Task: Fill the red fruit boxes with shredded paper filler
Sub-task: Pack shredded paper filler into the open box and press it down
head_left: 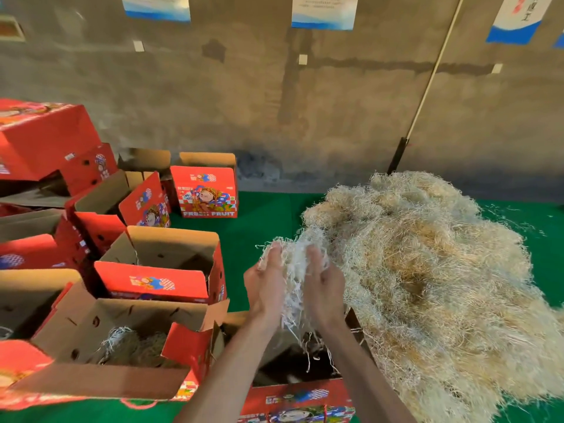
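Fingers of left hand (265,288) and right hand (324,290) curled inward, clutching one clump of shredded paper (293,270) between the palms. Clump hangs above the open red box (300,366) directly under the wrists; strands trail into it. Large filler pile (427,270) at 3 o'clock, touching that box. At 9 o'clock, an open box with filler inside (122,346). More red boxes (158,270) at 10 o'clock on green floor covering (262,221).

"FRESH FRUIT" printed on front of red fruit box (208,192)
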